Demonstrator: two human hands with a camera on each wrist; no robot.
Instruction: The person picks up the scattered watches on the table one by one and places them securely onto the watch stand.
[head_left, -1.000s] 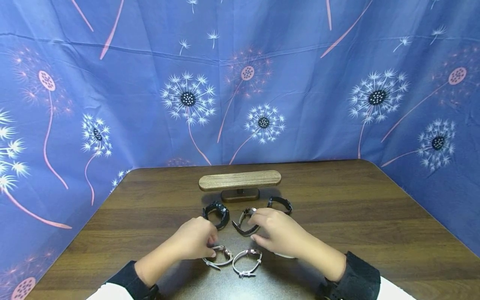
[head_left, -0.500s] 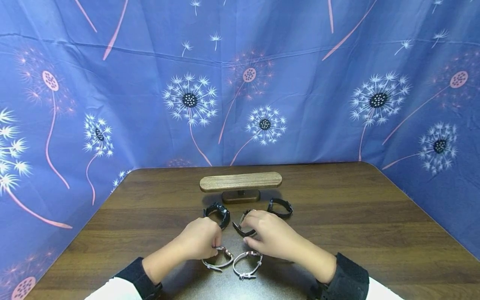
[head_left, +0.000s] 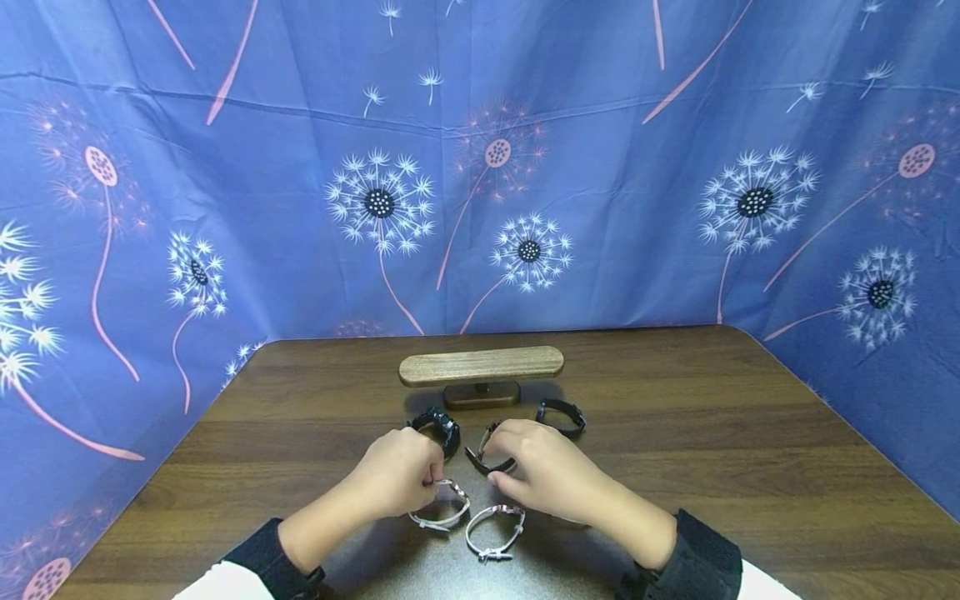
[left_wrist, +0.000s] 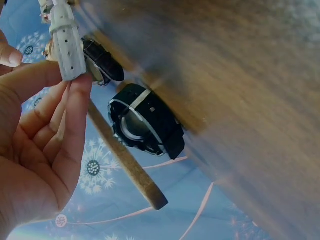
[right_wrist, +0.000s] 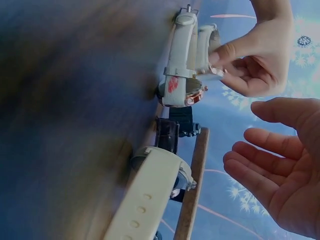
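My left hand point(head_left: 397, 473) pinches a white-strapped watch point(head_left: 446, 522) between thumb and finger. The left wrist view shows its white strap point(left_wrist: 69, 47) with punched holes at my fingertips. My right hand point(head_left: 547, 471) is above the table, partly covering a dark-strapped watch point(head_left: 491, 460). Seen from the right wrist, the fingers of that hand point(right_wrist: 277, 155) are relaxed and apart, holding nothing. A second white-strapped watch point(head_left: 495, 553) lies between the hands, towards me. Below the right hand, a cream-strapped watch point(right_wrist: 145, 200) is close to the wrist camera, mostly hidden in the head view.
Behind the hands a chunky black watch point(head_left: 447, 429) sits at left and a black-strapped watch point(head_left: 564, 430) at right. A wooden bar stand point(head_left: 480, 365) is farther back on the brown table point(head_left: 675, 392). Blue dandelion-print cloth point(head_left: 622, 208) hangs behind the table.
My right hand has shifted a little left, then stayed nearly still. My left hand has moved slightly right, and the white-strapped watch at its fingertips has shifted and turned a little.
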